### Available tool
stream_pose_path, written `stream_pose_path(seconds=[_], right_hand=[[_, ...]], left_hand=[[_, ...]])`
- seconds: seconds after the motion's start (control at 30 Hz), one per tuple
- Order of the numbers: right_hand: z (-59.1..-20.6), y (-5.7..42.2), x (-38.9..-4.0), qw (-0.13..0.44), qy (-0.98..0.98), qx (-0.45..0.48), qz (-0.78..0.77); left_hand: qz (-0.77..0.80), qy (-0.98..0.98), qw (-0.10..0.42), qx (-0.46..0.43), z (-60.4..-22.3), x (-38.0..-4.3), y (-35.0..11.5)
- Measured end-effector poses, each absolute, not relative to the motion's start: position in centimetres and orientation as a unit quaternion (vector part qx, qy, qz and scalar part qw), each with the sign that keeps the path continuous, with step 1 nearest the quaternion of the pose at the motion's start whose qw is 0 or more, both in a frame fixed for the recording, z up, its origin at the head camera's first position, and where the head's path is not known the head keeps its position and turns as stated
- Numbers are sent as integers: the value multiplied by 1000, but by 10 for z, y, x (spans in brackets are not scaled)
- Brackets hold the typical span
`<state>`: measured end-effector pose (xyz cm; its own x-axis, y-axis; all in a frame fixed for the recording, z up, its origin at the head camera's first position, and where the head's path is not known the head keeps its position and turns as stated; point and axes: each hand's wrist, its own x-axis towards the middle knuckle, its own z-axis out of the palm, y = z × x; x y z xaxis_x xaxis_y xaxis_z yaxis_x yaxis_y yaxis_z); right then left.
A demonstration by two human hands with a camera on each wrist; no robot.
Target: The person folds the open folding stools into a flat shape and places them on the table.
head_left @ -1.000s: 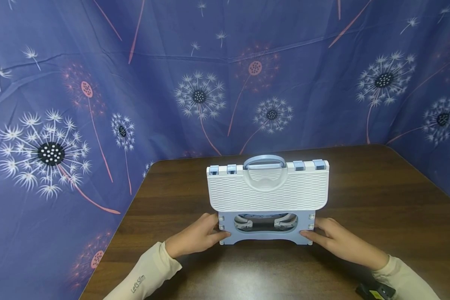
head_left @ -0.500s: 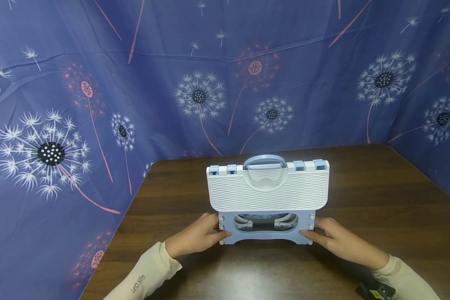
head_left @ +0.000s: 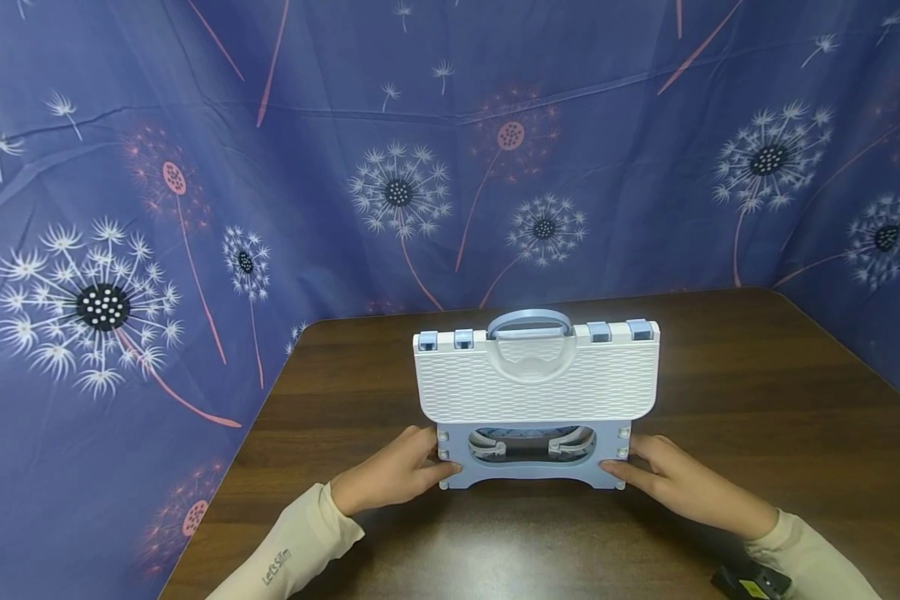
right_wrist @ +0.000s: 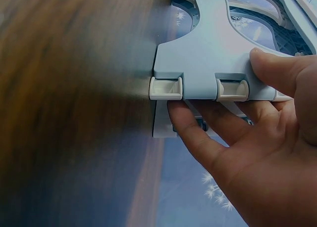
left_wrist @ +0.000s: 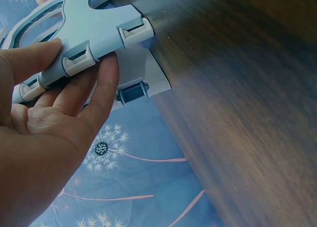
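A white and light-blue plastic folding stool [head_left: 536,396] stands upright on the table, its textured white panel sloping toward me and a blue carry handle at the top. Below the panel shows a blue leg frame [head_left: 532,473] with an oval opening. My left hand [head_left: 393,471] grips the frame's left edge, thumb on the front face and fingers behind the hinges, as the left wrist view shows. On the opposite edge my right hand [head_left: 675,483] grips likewise; in the right wrist view its thumb [right_wrist: 277,71] presses the blue face. Some fingertips are hidden behind the frame.
The brown wood table [head_left: 330,383] extends around the stool. Behind and to the left hangs a blue dandelion-print cloth [head_left: 307,208]. A small black device with a yellow label [head_left: 750,583] lies at the right sleeve near the bottom edge.
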<state>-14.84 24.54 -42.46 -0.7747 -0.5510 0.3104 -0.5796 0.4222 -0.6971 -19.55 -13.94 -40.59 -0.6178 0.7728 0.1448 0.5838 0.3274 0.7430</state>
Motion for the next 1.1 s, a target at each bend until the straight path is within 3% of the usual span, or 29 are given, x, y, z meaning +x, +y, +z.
stream_pose_path(seconds=[1.1], right_hand=[[-423, 246, -147, 5, -839, 333, 430]], left_hand=[[397, 803, 117, 430, -408, -196, -139]])
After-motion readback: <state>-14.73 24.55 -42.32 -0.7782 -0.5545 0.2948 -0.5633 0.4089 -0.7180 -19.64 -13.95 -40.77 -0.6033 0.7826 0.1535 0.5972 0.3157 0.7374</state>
